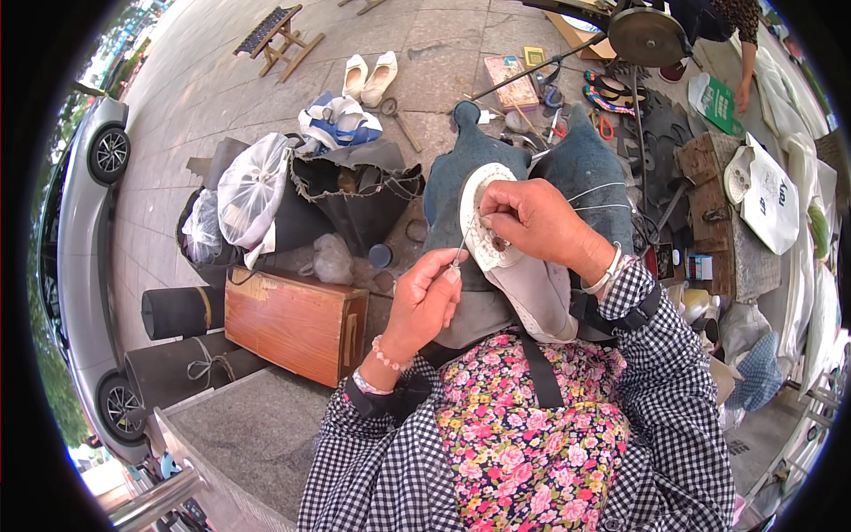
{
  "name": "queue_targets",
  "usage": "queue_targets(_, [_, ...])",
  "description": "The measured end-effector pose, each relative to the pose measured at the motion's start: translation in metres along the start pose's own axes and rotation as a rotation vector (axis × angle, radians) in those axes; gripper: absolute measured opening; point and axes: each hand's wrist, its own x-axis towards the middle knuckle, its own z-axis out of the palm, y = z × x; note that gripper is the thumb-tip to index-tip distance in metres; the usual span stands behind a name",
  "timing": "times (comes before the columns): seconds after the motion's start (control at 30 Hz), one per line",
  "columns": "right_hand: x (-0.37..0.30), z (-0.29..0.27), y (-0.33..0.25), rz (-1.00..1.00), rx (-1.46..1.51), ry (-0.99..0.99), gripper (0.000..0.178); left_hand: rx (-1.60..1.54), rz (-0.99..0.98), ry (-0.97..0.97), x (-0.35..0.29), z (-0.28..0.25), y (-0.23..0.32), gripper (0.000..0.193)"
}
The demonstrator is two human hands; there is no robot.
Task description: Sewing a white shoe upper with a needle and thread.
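Observation:
A white shoe (542,297) with a cut-out patterned upper lies sole outward across my lap, its toe pointing away from me. My left hand (425,297) is closed round the handle of an awl (460,251), whose thin metal shaft reaches the left edge of the shoe's toe. Over the perforated upper, my right hand (541,223) is closed in a pinch; what lies between its fingertips is hidden. White thread (596,188) loops out to the right of this hand, across the blue cloth (589,155) over my knees.
A wooden box (288,321) and a black open bag (355,199) stand to my left. Beyond my knees are a pair of white shoes (370,78), loose tools and a metal stand with a wheel (647,37). At far right, another person's hand (743,93) is near a green bag (714,105).

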Motion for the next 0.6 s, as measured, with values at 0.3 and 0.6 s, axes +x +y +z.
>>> queue_targets(0.3, [0.005,0.000,0.009,-0.027,-0.086,0.014,0.007,0.361,0.557,-0.360,-0.003,0.001,0.009,0.025])
queue_targets(0.6, [-0.004,-0.001,0.018,0.037,0.213,0.021,0.012,0.490,0.486,-0.285,-0.008,-0.004,0.027,0.031])
